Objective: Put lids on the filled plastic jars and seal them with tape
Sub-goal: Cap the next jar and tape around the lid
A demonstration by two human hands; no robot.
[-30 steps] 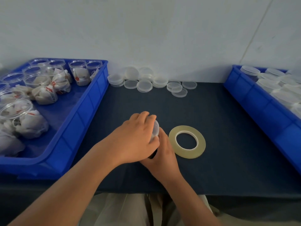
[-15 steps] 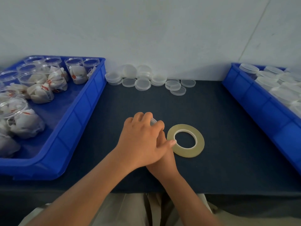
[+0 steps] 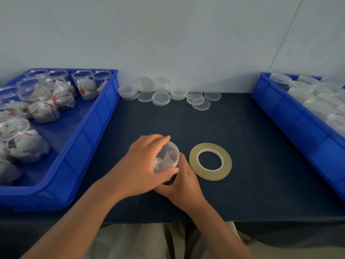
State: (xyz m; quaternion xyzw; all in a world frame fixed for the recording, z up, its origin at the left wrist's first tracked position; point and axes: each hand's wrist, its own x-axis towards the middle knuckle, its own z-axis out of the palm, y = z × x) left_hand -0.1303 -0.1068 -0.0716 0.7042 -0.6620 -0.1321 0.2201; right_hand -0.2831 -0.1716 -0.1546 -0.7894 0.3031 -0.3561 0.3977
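While the left hand (image 3: 141, 165) has its fingers curled over the top of the jar (image 3: 158, 165), gripping around the lid (image 3: 169, 153), the right hand (image 3: 184, 182) cups the jar from underneath; most of its fingers are hidden behind the left hand, but it looks wrapped round the body. The jar is held just above the middle of the bench (image 3: 242, 146), tipped a bit toward the camera, right beside the tape roll (image 3: 210, 175)

Looks like the lid is being seated or twisted tight. Best bet is for the person to keep the bottom hand steady and turn only the top one, then check the lid sits level all the way round before taping, since a crooked lid would leave the tape wrinkled. The tape end isn't visible, so it'll need finding first. Plenty of open filled jars wait in the left bin (image 3: 97, 128)
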